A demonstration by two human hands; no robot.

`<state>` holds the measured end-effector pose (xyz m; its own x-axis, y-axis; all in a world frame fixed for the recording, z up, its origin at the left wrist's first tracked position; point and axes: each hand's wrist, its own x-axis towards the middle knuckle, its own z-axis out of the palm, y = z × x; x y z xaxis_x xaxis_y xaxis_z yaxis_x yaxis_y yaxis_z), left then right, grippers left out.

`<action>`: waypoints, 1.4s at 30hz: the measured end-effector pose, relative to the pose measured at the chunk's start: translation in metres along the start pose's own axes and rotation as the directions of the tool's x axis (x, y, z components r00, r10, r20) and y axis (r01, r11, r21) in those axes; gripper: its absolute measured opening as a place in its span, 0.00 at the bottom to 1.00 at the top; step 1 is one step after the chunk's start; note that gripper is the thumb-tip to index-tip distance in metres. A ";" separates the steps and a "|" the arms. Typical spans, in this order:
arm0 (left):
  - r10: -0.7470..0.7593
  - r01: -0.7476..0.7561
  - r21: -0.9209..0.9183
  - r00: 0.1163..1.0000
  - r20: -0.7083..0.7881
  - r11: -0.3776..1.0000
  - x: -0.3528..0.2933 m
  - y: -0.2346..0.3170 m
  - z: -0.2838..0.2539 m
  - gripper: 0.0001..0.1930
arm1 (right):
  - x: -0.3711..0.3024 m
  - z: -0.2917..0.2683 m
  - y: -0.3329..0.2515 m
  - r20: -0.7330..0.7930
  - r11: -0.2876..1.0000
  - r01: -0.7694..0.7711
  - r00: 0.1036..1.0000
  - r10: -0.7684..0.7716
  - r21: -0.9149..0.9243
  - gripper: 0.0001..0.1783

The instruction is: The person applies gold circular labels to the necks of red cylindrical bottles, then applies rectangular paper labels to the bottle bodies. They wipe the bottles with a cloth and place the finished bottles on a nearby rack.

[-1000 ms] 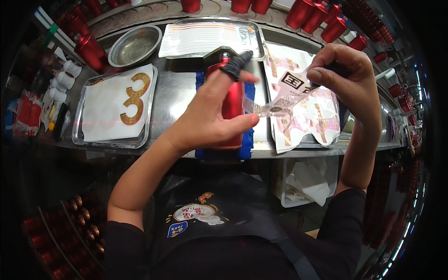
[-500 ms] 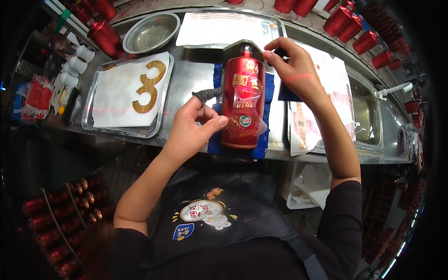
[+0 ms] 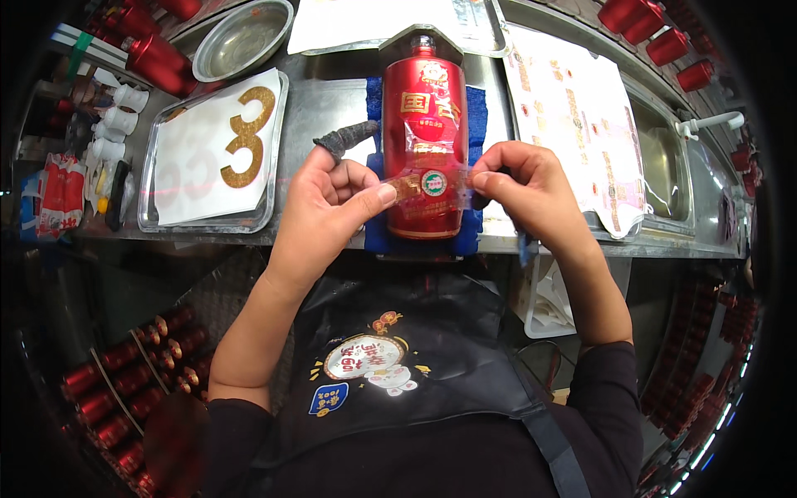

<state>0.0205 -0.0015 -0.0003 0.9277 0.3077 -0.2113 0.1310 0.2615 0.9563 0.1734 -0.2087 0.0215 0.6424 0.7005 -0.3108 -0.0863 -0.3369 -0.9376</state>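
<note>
Head view: red bottle (image 3: 425, 91) lies on blue cloth (image 3: 474, 124) near ctr. of the counter's (image 3: 324, 91) front edge, neck twd back edge, gold lettering facing up. Clear film (image 3: 457, 192) w/ a gold piece and a round green-and-white mark spans the bottle's lower part, btwn both hands.

L hand (image 3: 336, 195): black wrap (image 3: 344, 138) on index, which sticks out twd the bottle; other fingers curled, thumb tip at film's L end. Pinching or just pressing, can't tell.

R hand (image 3: 523, 183): thumb + index closed tight on film's R end, just beside the bottle. Dark strip (image 3: 526, 247) hangs below that hand; can't ID it.

Metal tray (image 3: 267, 203) nr counter's front edge, L of cloth, w/ white sheet (image 3: 195, 149) bearing gold curved decal (image 3: 246, 176). Metal bowl (image 3: 245, 41) farther back, twd back L corner. Decal sheets (image 3: 602, 141) R of cloth, next to sink (image 3: 664, 166) w/ white tap (image 3: 710, 124) at counter's R end.
</note>
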 end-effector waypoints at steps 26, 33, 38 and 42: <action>0.576 -0.577 0.702 0.766 0.287 0.417 0.013 -0.009 0.022 0.34 | 0.003 0.008 0.010 -0.093 0.655 0.369 0.825 -0.558 -0.659 0.29; 0.458 -0.528 0.779 0.815 0.354 0.338 0.018 -0.015 0.018 0.37 | -0.003 0.016 0.025 -0.102 0.685 0.366 0.835 -0.541 -0.630 0.31; 0.440 -0.546 0.760 0.813 0.381 0.352 0.020 -0.012 0.009 0.41 | -0.007 0.014 0.025 -0.132 0.711 0.289 0.871 -0.473 -0.641 0.34; 0.423 -0.525 0.747 0.834 0.355 0.408 0.012 -0.018 0.003 0.44 | -0.002 0.013 0.018 -0.097 0.672 0.346 0.843 -0.529 -0.654 0.38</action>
<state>0.0301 -0.0052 -0.0192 0.9530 0.0419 0.3001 -0.1729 -0.7380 0.6523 0.1604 -0.2082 0.0036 0.6613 0.7077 0.2488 0.6626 -0.3955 -0.6361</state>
